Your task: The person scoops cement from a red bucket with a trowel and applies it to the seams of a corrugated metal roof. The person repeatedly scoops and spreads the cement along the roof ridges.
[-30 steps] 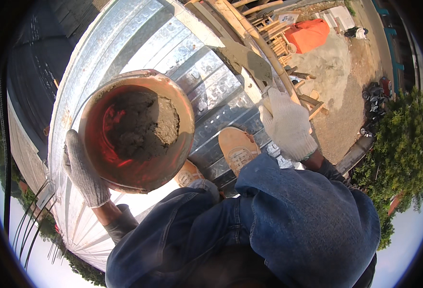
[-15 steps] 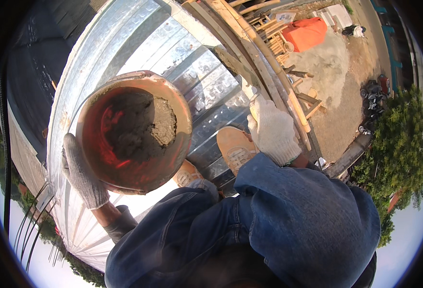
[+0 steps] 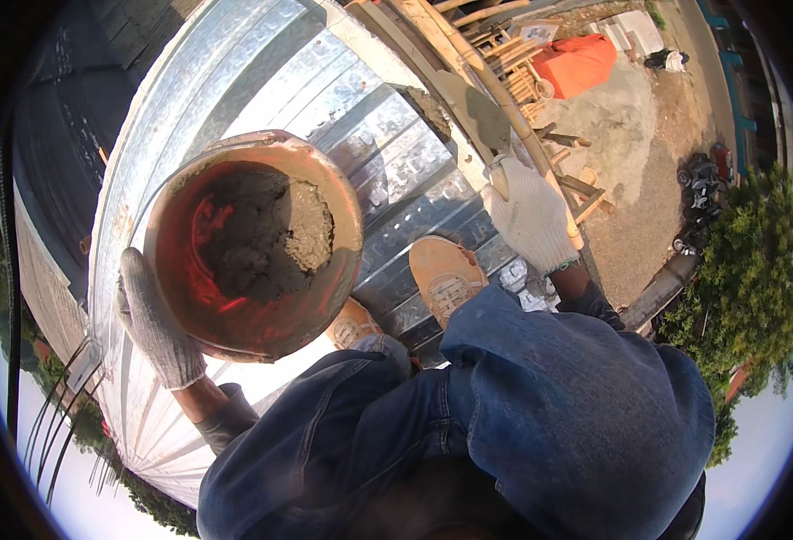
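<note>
My left hand (image 3: pixel 155 319), in a knitted work glove, grips the left side of a red bucket (image 3: pixel 173 286) smeared with grey. Wet mortar (image 3: pixel 257 236) lies inside it, heaped toward the right. In its glove, my right hand (image 3: pixel 533 216) is closed round the handle of a trowel (image 3: pixel 479 110). The trowel's grey-coated blade points away to the upper left, above the wooden boards beside the ledge. A patch of mortar (image 3: pixel 429 112) sits on the pale ledge (image 3: pixel 360 43), left of the blade. The fingertips under the bucket are hidden.
My shoes (image 3: pixel 446 277) stand on shiny corrugated metal sheeting (image 3: pixel 324 99). Bamboo poles and boards (image 3: pixel 468 54) run along the ledge. Beyond them, far below, lie an orange tarp (image 3: pixel 576 65), parked motorcycles (image 3: pixel 701 193) and a tree (image 3: pixel 729 297). Cables (image 3: pixel 68 396) hang at the left.
My right hand has moved to the right with the trowel. The blade has swung off the ledge and now shows broadside over the boards. The bucket and my left hand have barely moved.
</note>
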Demonstrator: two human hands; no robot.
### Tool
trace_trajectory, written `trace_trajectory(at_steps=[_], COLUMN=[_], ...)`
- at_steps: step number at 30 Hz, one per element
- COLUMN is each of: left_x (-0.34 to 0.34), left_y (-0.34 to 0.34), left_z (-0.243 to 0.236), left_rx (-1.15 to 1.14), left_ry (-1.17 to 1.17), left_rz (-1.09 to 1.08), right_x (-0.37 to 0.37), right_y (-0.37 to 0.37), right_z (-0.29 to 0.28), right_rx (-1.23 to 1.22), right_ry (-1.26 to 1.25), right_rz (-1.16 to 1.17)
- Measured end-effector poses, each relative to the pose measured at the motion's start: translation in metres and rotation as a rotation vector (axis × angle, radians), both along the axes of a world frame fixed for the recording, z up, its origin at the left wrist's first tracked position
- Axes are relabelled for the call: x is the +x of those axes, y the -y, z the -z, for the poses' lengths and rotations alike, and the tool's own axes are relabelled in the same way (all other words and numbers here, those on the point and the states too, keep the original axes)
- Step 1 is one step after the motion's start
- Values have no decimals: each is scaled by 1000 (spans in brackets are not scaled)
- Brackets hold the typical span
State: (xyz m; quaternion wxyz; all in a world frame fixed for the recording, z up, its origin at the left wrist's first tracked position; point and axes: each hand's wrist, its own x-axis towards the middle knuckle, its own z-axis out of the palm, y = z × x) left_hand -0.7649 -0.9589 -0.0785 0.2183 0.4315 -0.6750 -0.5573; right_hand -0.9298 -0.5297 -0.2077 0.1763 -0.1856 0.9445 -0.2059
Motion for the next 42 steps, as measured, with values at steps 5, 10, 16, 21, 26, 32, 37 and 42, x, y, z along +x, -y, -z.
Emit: trace_trajectory(at_steps=[5, 10, 16, 21, 26, 32, 37, 42], left_x=[8, 3, 5, 4, 5, 5, 8, 8], left_y=[14, 11, 20, 21, 25, 22, 25, 18], left_z=[7, 4, 10, 9, 6, 6, 12, 5], left_rx=[-1, 75, 4, 29, 34, 67, -33, -16], left_ry=[32, -13, 12, 0, 10, 12, 5, -3], left_rz=[-9, -61, -18, -24, -29, -56, -52, -46], right_x=[-12, -4, 9, 9, -1, -15, 7, 10], right_y=[3, 1, 0, -2, -13, -14, -21, -42], right_z=[-22, -50, -38, -48, -63, -56, -53, -65], right_rx=[44, 2, -72, 48, 113, 59, 203, 316], right_ry=[134, 141, 97, 202, 189, -36, 122, 163], right_rz=[-80, -101, -115, -154, -173, -184, -233, -250])
